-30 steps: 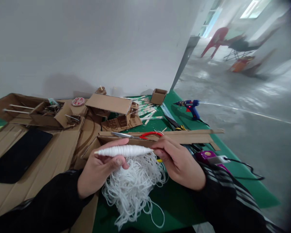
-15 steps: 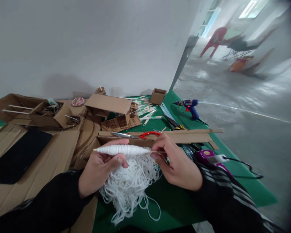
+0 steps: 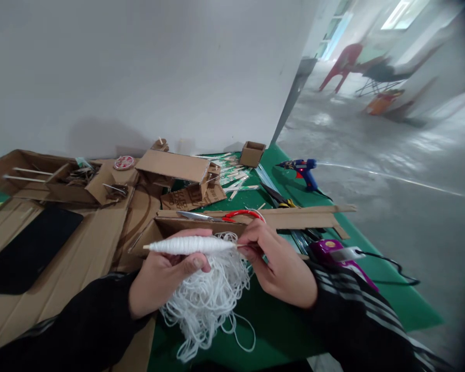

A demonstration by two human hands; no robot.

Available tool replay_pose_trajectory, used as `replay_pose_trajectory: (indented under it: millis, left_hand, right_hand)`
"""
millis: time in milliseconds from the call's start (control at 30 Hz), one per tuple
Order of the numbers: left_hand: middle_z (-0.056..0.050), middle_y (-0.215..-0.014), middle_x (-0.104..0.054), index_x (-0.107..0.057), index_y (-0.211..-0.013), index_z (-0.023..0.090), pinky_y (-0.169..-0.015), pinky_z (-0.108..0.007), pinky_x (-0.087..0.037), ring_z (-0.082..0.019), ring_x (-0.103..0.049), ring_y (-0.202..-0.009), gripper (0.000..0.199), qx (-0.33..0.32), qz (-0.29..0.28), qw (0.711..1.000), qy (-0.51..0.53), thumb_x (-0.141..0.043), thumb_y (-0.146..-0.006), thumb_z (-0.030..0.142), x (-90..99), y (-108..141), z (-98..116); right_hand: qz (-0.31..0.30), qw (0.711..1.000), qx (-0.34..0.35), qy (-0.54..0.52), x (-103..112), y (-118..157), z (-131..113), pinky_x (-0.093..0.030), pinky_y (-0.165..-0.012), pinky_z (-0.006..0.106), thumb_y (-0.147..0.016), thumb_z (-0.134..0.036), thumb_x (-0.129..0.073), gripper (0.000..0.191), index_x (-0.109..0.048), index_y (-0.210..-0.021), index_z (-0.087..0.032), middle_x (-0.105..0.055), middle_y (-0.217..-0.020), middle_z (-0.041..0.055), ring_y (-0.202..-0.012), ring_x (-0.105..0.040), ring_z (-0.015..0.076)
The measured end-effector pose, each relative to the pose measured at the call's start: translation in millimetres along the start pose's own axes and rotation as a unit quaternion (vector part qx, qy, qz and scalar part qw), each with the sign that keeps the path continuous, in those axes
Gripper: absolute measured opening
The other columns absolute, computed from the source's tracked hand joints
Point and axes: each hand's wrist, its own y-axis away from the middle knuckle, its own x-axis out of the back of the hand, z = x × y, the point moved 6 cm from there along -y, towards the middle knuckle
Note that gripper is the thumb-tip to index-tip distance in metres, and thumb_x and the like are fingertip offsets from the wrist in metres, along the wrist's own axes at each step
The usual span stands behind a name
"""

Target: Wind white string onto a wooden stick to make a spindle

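Note:
A thin wooden stick wound thickly with white string lies level between my hands, the winding fat in the middle and tapered at both ends. My left hand holds the wound part from below and in front, thumb on the near side. At the bare right end of the stick, the fingertips of my right hand pinch closed. Below and behind the winding hangs a loose tangle of white string, which partly covers an open cardboard box. One loop trails on the green tabletop.
Red-handled scissors lie across the box's far edge. Beyond are a cardboard strip, black-and-yellow pliers and a blue glue gun. A purple corded tool is by my right sleeve. Cardboard boxes and a black panel stand or lie leftward.
Both hands and the string-wound stick have shifted slightly; the stick has moved a little left and down. The tangle's upper part shows more behind it. My grips stay closed.

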Motion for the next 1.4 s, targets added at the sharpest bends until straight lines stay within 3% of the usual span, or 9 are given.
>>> replay_pose_trajectory:
  millis: [300, 667, 800, 900, 1100, 1400]
  left_hand:
    - [0.003, -0.077, -0.072, -0.064, -0.113, 0.023, -0.073, -0.018, -0.051, -0.009, -0.065, -0.073, 0.031, -0.006, -0.012, 1.000, -0.020, -0.071, -0.083, 0.028, -3.9, 2.3, -5.2]
    - [0.003, -0.077, -0.069, -0.066, -0.107, 0.024, -0.071, -0.019, -0.052, -0.010, -0.063, -0.072, 0.028, -0.018, -0.006, 0.998, -0.059, -0.073, -0.081, 0.028, -6.8, 4.3, -4.7]
    - [0.002, -0.077, -0.070, -0.067, -0.105, 0.022, -0.070, -0.019, -0.052, -0.011, -0.063, -0.073, 0.026, -0.012, 0.001, 0.998, -0.064, -0.073, -0.080, 0.029, -5.6, 3.8, -4.5]
    - [0.001, -0.083, -0.072, -0.066, -0.104, 0.021, -0.071, -0.020, -0.053, -0.011, -0.064, -0.073, 0.026, -0.010, 0.003, 0.997, -0.073, -0.073, -0.080, 0.031, -4.7, 4.0, -3.9]
    - [-0.002, -0.099, -0.071, -0.065, -0.104, 0.022, -0.073, -0.021, -0.053, -0.012, -0.063, -0.078, 0.026, -0.024, 0.009, 0.993, -0.113, -0.072, -0.081, 0.030, -5.8, 3.0, -0.1]
    - [-0.002, -0.084, -0.071, -0.068, -0.097, 0.020, -0.067, -0.026, -0.054, -0.016, -0.064, -0.073, 0.023, -0.013, 0.037, 0.992, -0.119, -0.073, -0.078, 0.032, -3.8, 3.3, -2.7]
  right_hand:
    - [-0.018, 1.000, -0.008, -0.009, -5.8, 0.1, -2.0, -0.044, -0.065, 0.030, -0.091, -0.011, -0.049, 0.011, -0.050, -0.100, -0.017, -0.056, -0.089, 0.0062, -0.077, -0.054, 0.0174]
    - [0.022, 1.000, 0.010, 0.010, -7.9, 1.1, -6.0, -0.038, -0.061, 0.030, -0.091, -0.010, -0.044, 0.013, -0.053, -0.085, -0.018, -0.054, -0.075, 0.0035, -0.068, -0.050, 0.0168]
    - [0.005, 1.000, -0.005, -0.020, -9.6, 2.2, -7.2, -0.041, -0.063, 0.029, -0.092, -0.015, -0.047, 0.007, -0.053, -0.094, -0.018, -0.057, -0.082, 0.0043, -0.072, -0.053, 0.0167]
    - [-0.001, 1.000, -0.017, -0.026, -9.6, 3.1, -6.5, -0.042, -0.063, 0.028, -0.089, -0.015, -0.050, 0.010, -0.050, -0.099, -0.018, -0.057, -0.086, 0.0048, -0.073, -0.054, 0.0164]
    - [0.015, 1.000, 0.011, 0.007, -8.4, 2.7, -7.4, -0.039, -0.063, 0.030, -0.089, -0.009, -0.046, 0.011, -0.052, -0.090, -0.019, -0.057, -0.078, 0.0039, -0.072, -0.051, 0.0174]
    - [-0.004, 1.000, -0.002, -0.002, -12.5, 1.1, -7.4, -0.040, -0.061, 0.030, -0.093, -0.015, -0.043, 0.016, -0.053, -0.082, -0.019, -0.058, -0.071, 0.0035, -0.066, -0.052, 0.0172]
